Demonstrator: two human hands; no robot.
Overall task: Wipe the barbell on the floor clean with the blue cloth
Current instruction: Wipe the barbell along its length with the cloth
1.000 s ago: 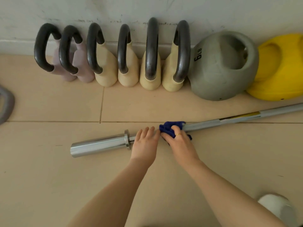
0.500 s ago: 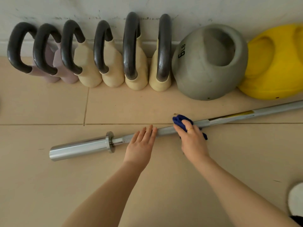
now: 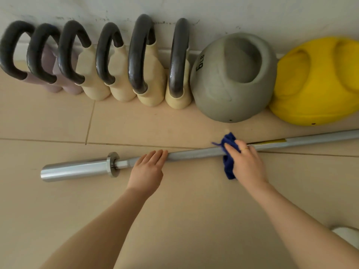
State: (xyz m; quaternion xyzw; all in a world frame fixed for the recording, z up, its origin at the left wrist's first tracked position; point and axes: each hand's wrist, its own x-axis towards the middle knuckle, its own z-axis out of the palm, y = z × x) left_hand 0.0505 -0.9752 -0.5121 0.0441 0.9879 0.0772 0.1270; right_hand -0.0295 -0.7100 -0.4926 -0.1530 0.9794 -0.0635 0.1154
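The left hand is lying flat w/ straight fingers on the barbell, near its collar. The right hand is gripping the blue cloth, wrapped over the shaft further along; the bar is lying on the tile floor. Behind, kettlebells are lining the wall.

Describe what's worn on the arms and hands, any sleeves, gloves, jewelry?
Both forearms are bare, no sleeves or gloves in view. The right hand wears a thin gold ring on one finger. The left hand shows nothing worn. No watch or wristband on either wrist.
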